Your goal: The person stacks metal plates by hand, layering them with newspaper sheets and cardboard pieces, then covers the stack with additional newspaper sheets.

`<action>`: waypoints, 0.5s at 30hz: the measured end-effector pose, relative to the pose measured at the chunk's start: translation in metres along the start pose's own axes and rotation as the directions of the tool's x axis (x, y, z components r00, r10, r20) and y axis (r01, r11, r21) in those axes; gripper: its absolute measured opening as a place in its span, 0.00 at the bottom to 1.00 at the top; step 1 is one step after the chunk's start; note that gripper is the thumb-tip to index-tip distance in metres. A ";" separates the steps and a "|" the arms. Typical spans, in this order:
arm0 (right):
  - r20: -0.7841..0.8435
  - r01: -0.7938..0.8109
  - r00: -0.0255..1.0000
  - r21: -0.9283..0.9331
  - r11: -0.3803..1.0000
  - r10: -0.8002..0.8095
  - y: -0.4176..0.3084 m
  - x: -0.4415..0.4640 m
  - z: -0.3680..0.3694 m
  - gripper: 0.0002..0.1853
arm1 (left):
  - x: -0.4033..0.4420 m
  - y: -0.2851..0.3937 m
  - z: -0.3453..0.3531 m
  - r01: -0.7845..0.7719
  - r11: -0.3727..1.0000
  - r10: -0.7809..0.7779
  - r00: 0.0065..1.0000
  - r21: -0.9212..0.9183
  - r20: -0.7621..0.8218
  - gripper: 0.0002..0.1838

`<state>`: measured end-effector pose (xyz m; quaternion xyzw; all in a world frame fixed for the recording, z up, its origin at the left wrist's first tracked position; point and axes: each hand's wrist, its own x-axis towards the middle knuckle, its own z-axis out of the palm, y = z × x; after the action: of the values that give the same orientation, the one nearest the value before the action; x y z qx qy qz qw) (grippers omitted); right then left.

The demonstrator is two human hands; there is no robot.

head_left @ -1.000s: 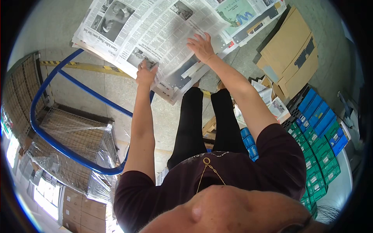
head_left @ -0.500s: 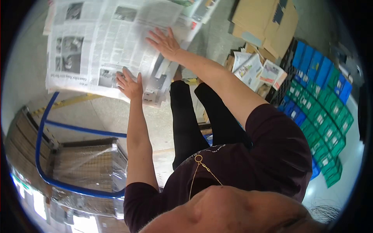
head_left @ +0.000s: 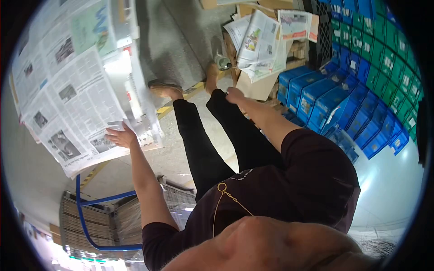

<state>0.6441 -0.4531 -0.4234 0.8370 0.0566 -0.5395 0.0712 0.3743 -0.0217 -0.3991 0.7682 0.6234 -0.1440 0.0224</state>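
Spread newspaper sheets [head_left: 86, 99] lie at the left, one on another. My left hand [head_left: 121, 134] rests on their near right part, fingers spread, beside a printed photo. My right hand [head_left: 234, 95] is off the sheets, close to my right knee; its fingers are small and partly hidden, so I cannot make out whether it holds anything. Beyond it, more folded newspapers [head_left: 257, 43] lie on a pile of cardboard.
Blue bins [head_left: 316, 99] and green bins [head_left: 384, 58] stand in rows at the right. A blue rail [head_left: 84, 221] curves below the newspapers, near wrapped stacks [head_left: 131, 217]. Yellow-black tape [head_left: 192, 91] crosses the floor by my feet.
My right hand has left the newspaper sheets and moved right, towards my knee. My left hand stays on the sheets. The view has turned to the right, bringing more of the blue bins into sight.
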 end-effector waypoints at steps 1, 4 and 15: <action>0.017 -0.059 0.998 0.036 0.998 0.059 0.039 0.021 0.010 0.18 | -0.007 0.017 -0.009 -0.053 0.998 0.051 0.997 -0.031 -0.053 0.43; 0.058 -0.151 0.988 0.203 0.968 0.142 0.101 0.046 -0.009 0.21 | -0.048 0.088 -0.023 -0.439 0.853 0.403 0.897 -0.283 -0.178 0.37; 0.419 -0.224 0.766 0.885 -0.409 0.488 0.183 0.210 -0.046 0.32 | -0.264 0.294 0.042 -0.303 0.558 0.793 0.469 -0.773 0.388 0.24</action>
<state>0.8026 -0.6206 -0.5855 0.5693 -0.6569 -0.2380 -0.4333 0.6013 -0.3472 -0.4160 0.7632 0.2685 -0.2014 0.5522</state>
